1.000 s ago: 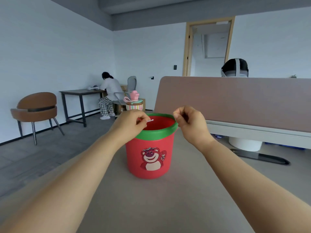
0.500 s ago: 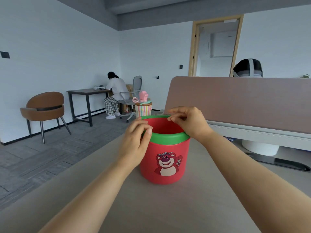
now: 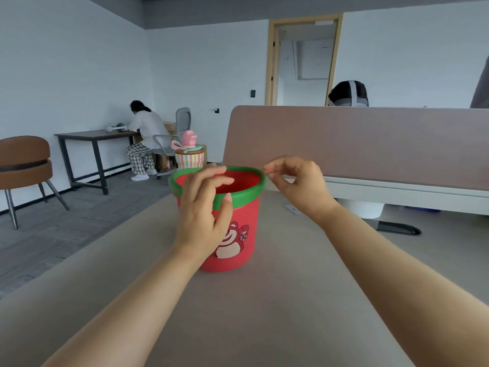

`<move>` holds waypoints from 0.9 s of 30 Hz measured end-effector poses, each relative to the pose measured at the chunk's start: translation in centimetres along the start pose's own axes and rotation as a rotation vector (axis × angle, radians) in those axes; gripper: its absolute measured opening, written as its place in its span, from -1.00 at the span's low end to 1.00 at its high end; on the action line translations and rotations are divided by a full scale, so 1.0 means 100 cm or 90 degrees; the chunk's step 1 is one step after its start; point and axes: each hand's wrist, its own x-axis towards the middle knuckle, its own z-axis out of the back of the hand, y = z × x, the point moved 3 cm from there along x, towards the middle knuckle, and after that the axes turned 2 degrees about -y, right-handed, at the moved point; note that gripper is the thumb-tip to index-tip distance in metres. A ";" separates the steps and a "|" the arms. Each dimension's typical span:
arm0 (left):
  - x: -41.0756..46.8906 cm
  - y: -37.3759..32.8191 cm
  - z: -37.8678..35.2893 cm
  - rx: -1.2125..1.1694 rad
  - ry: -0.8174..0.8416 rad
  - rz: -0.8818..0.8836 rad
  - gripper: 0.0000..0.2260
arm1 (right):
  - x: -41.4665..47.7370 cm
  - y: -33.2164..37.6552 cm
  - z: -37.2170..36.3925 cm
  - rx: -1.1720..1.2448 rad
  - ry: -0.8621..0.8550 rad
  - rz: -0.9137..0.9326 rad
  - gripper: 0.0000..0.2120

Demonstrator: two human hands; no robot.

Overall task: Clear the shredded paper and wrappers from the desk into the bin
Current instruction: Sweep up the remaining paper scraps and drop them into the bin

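A red bin [image 3: 243, 207] with a green rim and a bear picture stands on the grey desk [image 3: 251, 300] in front of me. My left hand [image 3: 203, 213] hangs in front of the bin's near rim, fingers spread, nothing in it. My right hand [image 3: 296, 184] hovers just right of the rim, fingers curled loosely apart, holding nothing that I can see. A small white scrap [image 3: 293, 209] lies on the desk behind my right wrist. The inside bottom of the bin is hidden.
A brown divider panel [image 3: 370, 144] runs along the desk's far right edge. A striped container with a pink bottle [image 3: 189, 152] stands behind the bin. A brown chair [image 3: 25, 165] stands at far left. A person sits at a dark table [image 3: 92, 136].
Both hands were pinched shut over the bin's rim a second ago, the left on a small white scrap. Now both are open, and the left has dropped in front of the bin.
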 end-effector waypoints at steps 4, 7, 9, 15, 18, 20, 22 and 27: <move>-0.012 -0.046 -0.044 -0.052 0.097 -0.088 -0.86 | -0.029 -0.020 0.050 -0.047 -0.032 -0.062 -0.78; -0.032 -0.071 -0.088 -0.116 0.265 -0.118 -0.88 | -0.064 -0.041 0.094 -0.093 -0.004 -0.135 -0.83; -0.045 -0.089 -0.118 -0.145 0.421 -0.093 -0.81 | -0.092 -0.057 0.126 -0.145 0.029 -0.190 -0.87; -0.091 -0.142 -0.183 -0.053 0.771 -0.079 -0.61 | -0.185 -0.102 0.196 -0.332 0.230 -0.402 -0.81; -0.099 -0.153 -0.196 0.003 0.740 -0.078 -0.59 | -0.218 -0.110 0.192 -0.324 0.321 -0.400 -0.72; -0.105 -0.154 -0.197 -0.021 0.724 -0.070 -0.64 | -0.225 -0.111 0.185 -0.332 0.332 -0.352 -0.72; -0.113 -0.152 -0.194 -0.061 0.722 -0.090 -0.66 | -0.226 -0.110 0.182 -0.336 0.329 -0.327 -0.72; -0.120 -0.151 -0.190 -0.118 0.718 -0.106 -0.67 | -0.231 -0.110 0.179 -0.346 0.333 -0.288 -0.72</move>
